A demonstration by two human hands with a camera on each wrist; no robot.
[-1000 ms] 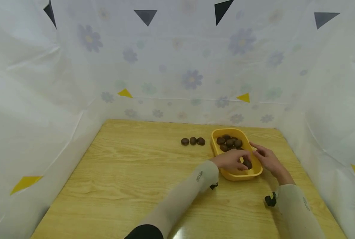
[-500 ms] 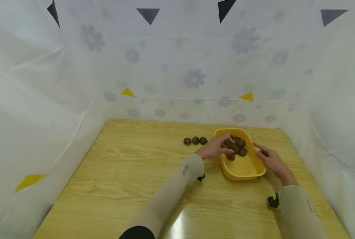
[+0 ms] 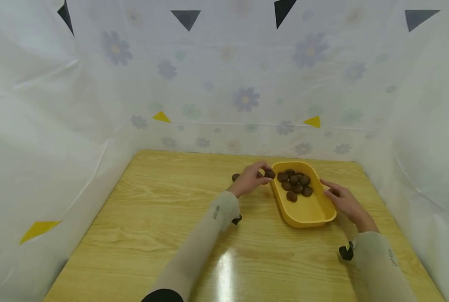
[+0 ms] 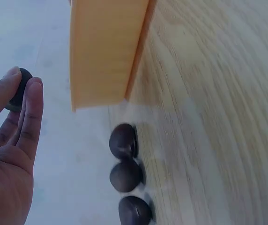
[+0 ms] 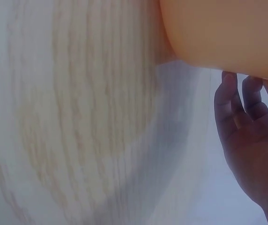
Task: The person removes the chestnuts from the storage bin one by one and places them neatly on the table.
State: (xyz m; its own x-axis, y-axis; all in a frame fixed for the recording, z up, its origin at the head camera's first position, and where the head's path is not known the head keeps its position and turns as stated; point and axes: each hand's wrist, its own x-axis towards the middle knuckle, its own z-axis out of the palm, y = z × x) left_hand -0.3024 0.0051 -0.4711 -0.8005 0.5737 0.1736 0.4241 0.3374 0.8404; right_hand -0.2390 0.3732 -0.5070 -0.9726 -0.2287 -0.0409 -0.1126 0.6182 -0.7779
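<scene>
My left hand (image 3: 250, 178) pinches a dark brown chestnut (image 3: 270, 174) between thumb and fingers, just outside the left rim of a yellow plastic tray (image 3: 306, 214). In the left wrist view the same chestnut (image 4: 19, 91) shows at the fingertips, up off the table. Three more chestnuts (image 4: 126, 175) lie in a row on the table there; in the head view the hand covers most of that row, with one chestnut (image 3: 236, 177) peeking out. Several chestnuts (image 3: 294, 179) lie inside the tray, toward its far end. My right hand (image 3: 347, 203) touches the tray's right side with its fingertips.
The wooden table (image 3: 164, 209) carries the tray at its right rear. White sheeting with flower prints and triangle markers stands behind the table (image 3: 209, 84) and along both sides.
My left hand has moved from inside the tray, over its far-left part, out past the left rim, carrying a chestnut. The right hand has stayed at the tray's side.
</scene>
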